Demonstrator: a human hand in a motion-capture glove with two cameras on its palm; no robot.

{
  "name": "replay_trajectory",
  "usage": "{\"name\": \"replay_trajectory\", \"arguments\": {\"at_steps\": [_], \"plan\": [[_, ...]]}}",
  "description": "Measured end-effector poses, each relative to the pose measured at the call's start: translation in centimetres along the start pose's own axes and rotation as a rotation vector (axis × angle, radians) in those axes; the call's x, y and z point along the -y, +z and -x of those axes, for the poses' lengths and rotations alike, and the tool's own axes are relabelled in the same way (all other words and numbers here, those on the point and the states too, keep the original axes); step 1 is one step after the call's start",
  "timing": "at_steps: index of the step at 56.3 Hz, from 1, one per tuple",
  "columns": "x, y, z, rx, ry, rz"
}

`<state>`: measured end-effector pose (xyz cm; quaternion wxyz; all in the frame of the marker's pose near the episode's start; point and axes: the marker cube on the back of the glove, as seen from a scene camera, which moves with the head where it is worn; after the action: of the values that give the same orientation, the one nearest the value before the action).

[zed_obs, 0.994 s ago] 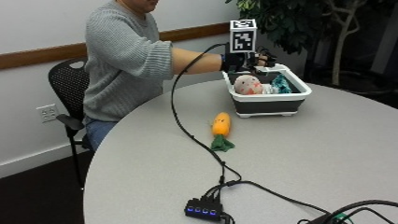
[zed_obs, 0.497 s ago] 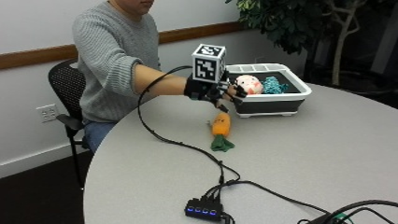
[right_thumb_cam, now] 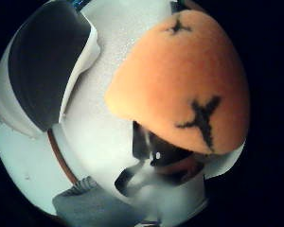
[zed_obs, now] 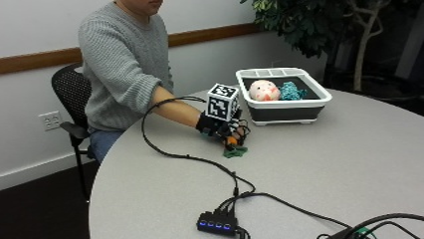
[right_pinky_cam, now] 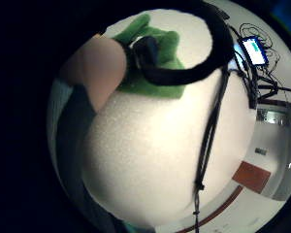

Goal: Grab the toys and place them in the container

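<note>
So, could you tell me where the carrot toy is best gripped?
Probably around its orange body, from above: the carrot toy lies flat on the table, its green leaves floppy. The gloved right hand is already over it.

The outside camera stands beyond the desk's point(zed_obs: 344, 164) near edge, raised, looking down and across it toward the seated person and the wall behind, the container point(zed_obs: 285, 97) near the far edge. Both palm cameras sit very close to the desk surface: the thumb-side one looks at the carrot toy's orange body point(right_thumb_cam: 180, 80), filling much of its view; the little-finger-side one at its green leaves point(right_pinky_cam: 155, 63). All three views share the carrot and pale desktop.
</note>
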<state>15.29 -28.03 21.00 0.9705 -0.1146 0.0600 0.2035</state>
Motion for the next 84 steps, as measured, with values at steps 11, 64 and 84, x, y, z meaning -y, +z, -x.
{"name": "replay_trajectory", "arguments": {"at_steps": [11,64,84], "plan": [[0.8,-7.0,0.8,0.143,-0.065,-0.181],[8.1,-19.7,19.2,0.071,-0.325,-0.097],[6.8,-19.0,15.2,-0.072,-0.270,-0.135]]}}
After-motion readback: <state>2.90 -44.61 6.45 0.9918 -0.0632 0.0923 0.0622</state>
